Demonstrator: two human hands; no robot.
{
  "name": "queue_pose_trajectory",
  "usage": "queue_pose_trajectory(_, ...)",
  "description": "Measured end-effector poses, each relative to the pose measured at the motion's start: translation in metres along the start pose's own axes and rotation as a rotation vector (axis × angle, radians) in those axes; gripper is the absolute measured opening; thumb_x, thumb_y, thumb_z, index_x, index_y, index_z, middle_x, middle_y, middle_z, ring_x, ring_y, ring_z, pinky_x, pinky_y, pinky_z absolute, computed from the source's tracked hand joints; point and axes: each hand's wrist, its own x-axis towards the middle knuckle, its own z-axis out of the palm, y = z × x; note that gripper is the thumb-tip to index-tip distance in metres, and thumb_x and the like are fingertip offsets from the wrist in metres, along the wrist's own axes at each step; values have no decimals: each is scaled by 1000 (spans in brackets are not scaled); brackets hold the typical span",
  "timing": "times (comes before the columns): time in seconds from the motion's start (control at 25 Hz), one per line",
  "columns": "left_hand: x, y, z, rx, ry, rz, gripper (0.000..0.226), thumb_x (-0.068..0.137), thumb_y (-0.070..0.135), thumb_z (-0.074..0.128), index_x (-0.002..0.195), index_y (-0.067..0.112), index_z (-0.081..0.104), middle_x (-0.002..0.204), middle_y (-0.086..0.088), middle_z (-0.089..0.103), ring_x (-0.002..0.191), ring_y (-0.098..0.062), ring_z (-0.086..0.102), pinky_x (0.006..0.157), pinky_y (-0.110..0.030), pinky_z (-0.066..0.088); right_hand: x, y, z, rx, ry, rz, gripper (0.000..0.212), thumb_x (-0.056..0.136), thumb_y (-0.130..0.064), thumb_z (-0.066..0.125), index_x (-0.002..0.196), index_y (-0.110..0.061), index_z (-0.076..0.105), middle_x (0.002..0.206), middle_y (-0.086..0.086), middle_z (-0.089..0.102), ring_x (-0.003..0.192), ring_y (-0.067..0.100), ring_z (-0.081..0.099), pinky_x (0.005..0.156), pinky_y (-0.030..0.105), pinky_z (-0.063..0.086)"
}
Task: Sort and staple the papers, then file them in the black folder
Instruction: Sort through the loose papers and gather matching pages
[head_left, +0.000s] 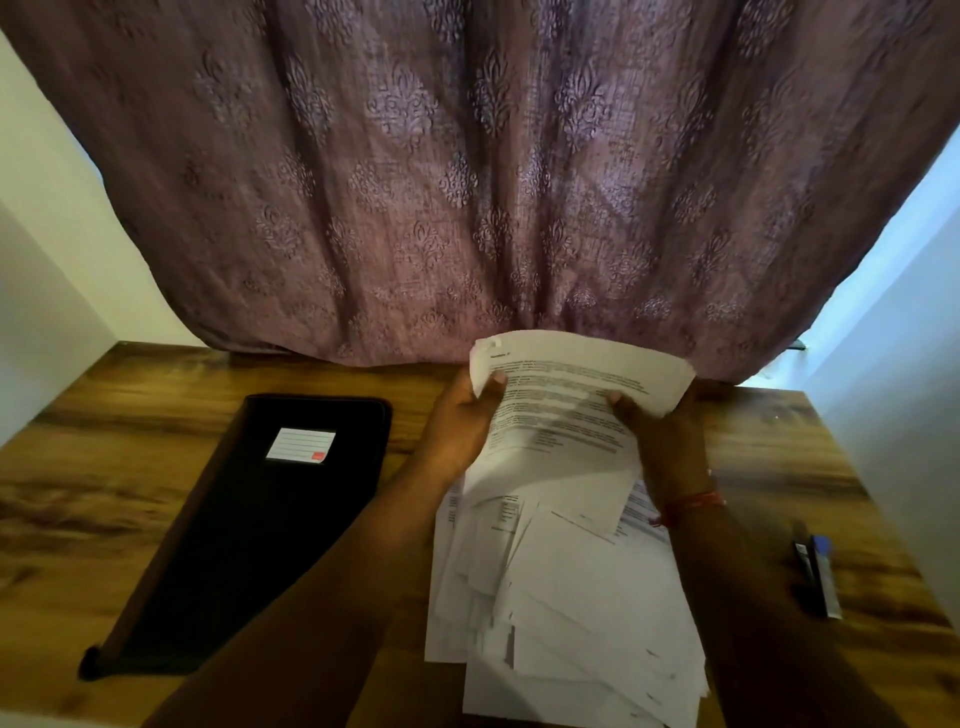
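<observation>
A wooden table (779, 467) with a streaky brown grain fills the lower part of the view. Behind its far edge hangs a mauve curtain (467, 182) with a raised damask pattern, its hem reaching the tabletop. White walls (41, 182) flank the curtain, and pale daylight shows at its right edge.
</observation>
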Motion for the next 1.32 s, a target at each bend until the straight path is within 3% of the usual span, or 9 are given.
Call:
queue_pose_trajectory(0.08,-3,-11,9,-17,-6,-52,34,99,40,52,127,23,62,116,4,72,106,-15,68,97,-46,53,-8,12,9,-4,-39,76,25,82,-13,74,103,-25,66,99,-3,73,95,20,71,71,27,59)
queue_pose_trajectory(0.28,-10,-9,13,-156,133,42,37,98,36,53,128,16,62,115,3,72,106,-11,68,87,-26,56,-11,16,20,-10,54,59,16,82,-23,76,95,-30,69,94,-8,74,87,11,71,72,29,58)
queue_pose_trajectory(0.44,-16,-19,7,-74,148,5,49,92,56,38,126,28,59,107,15,70,101,-3,67,77,-12,53,-25,30,19,30,5,94,21,83,-19,75,101,-28,69,100,-5,74,95,15,70,77,33,58)
queue_pose_trajectory(0.64,-20,-19,9,-91,135,-7,30,97,46,41,115,33,62,96,23,69,92,9,66,71,-6,49,-28,34,16,38,2,143,18,83,-21,75,98,-29,70,100,-3,74,94,16,71,79,36,58)
queue_pose_trajectory(0.76,-20,-22,8,-44,82,25,27,93,45,50,115,34,62,105,22,68,97,9,65,76,-8,49,-28,34,17,42,63,146,17,84,-23,74,98,-28,69,97,-5,74,92,14,70,76,32,59)
queue_pose_trajectory(0.92,-15,-33,0,92,8,126,48,85,65,56,118,32,67,113,17,70,106,-3,66,89,-27,55,-23,32,12,1,20,122,12,84,-23,74,95,-27,69,95,-6,74,91,11,70,76,31,58)
queue_pose_trajectory(1.0,-12,-38,-3,190,10,170,59,83,72,53,122,30,65,114,17,68,107,-4,65,89,-27,55,-20,34,9,-23,30,126,12,84,-23,74,94,-26,69,94,-5,74,91,13,70,76,31,58)
queue_pose_trajectory(1.16,-13,-33,0,109,19,134,43,89,56,54,121,30,66,113,17,69,107,-6,66,91,-32,56,-19,32,11,-8,37,128,14,82,-26,75,95,-26,69,97,-4,74,92,15,70,76,32,58)
queue_pose_trajectory(1.32,-12,-21,0,-72,54,76,43,93,43,52,127,19,62,114,10,71,107,-5,66,86,-20,54,-22,27,17,13,-27,88,16,85,-22,71,99,-28,67,97,-8,73,90,8,70,71,22,57)
